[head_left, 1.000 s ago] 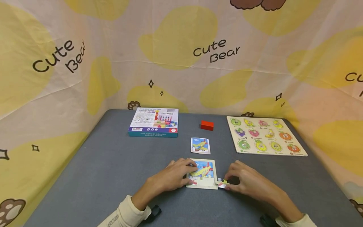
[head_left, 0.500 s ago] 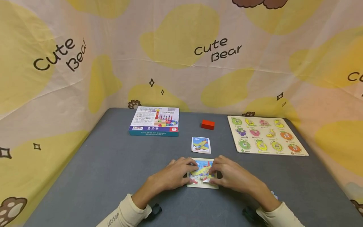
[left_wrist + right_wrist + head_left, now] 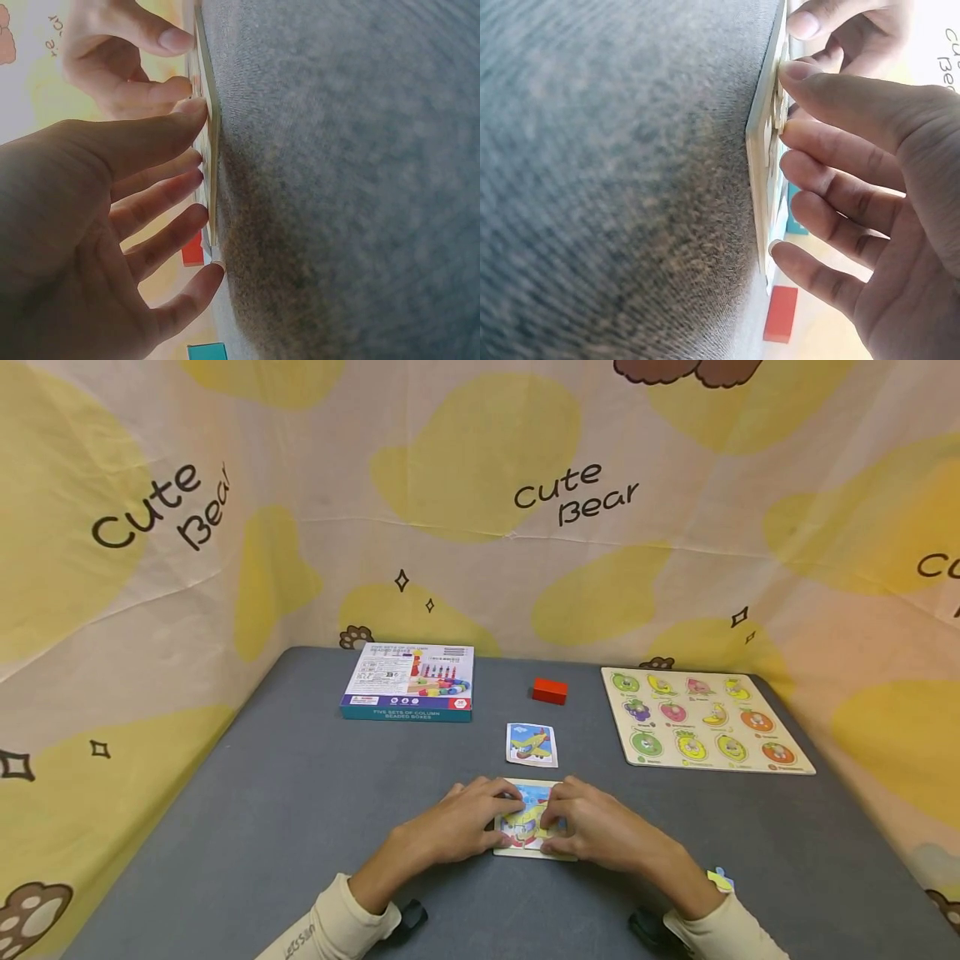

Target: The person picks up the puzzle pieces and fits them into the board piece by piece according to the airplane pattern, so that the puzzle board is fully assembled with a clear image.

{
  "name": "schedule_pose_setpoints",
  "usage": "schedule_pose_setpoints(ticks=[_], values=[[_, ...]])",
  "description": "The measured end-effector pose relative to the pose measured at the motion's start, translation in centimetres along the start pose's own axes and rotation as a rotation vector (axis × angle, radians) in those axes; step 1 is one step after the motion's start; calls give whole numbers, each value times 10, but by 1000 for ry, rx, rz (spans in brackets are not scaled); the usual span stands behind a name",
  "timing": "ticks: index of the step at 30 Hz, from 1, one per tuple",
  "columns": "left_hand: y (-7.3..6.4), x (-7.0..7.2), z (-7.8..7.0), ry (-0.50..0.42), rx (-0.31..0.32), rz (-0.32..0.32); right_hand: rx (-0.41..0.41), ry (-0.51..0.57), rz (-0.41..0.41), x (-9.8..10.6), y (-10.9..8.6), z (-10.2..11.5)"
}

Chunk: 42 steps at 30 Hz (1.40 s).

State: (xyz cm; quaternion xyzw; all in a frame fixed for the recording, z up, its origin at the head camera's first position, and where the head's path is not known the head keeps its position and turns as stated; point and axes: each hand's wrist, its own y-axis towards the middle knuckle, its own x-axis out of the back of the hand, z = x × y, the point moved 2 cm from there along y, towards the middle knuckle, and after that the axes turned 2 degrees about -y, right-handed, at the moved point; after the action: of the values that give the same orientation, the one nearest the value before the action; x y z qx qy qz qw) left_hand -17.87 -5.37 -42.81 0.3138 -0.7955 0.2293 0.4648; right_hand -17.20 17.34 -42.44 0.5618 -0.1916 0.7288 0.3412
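A small jigsaw tray [image 3: 517, 852] with an airplane picture lies on the grey table in front of the person. My left hand [image 3: 465, 822] rests its thumb and fingertips on the tray's left part, fingers loosely bent. From the right, my right hand [image 3: 600, 827] pinches a puzzle piece [image 3: 781, 124] between thumb and forefinger, low over the lower right part of the picture. Its fingers hide most of that piece in the head view. Beside the right wrist lies a loose yellow and blue puzzle piece [image 3: 720, 880]. Just behind the tray sits a picture card [image 3: 532, 745] with the same airplane.
A bead set box [image 3: 405, 683] lies at the back left of the table. A red block [image 3: 550, 691] stands at the back middle. To the right is a wooden fruit board [image 3: 708, 720]. Printed cloth [image 3: 465, 485] hangs behind the table.
My right hand has carried the puzzle piece from beside the tray leftward onto its lower right part. The loose piece by the right wrist has come into sight. My left hand has stayed still.
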Motion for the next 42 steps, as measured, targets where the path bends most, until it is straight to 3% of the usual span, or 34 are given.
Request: schedule_pose_setpoints(ticks=[23, 29, 35, 42], values=[[0, -1, -1, 16, 8, -10, 94, 71, 5, -2, 3, 7], [0, 0, -2, 1, -1, -20, 73, 87, -18, -3, 4, 6], [0, 1, -6, -44, -77, -27, 1, 43, -69, -2, 4, 3], [-1, 1, -8, 2, -140, 21, -8, 10, -72, -2, 2, 0]])
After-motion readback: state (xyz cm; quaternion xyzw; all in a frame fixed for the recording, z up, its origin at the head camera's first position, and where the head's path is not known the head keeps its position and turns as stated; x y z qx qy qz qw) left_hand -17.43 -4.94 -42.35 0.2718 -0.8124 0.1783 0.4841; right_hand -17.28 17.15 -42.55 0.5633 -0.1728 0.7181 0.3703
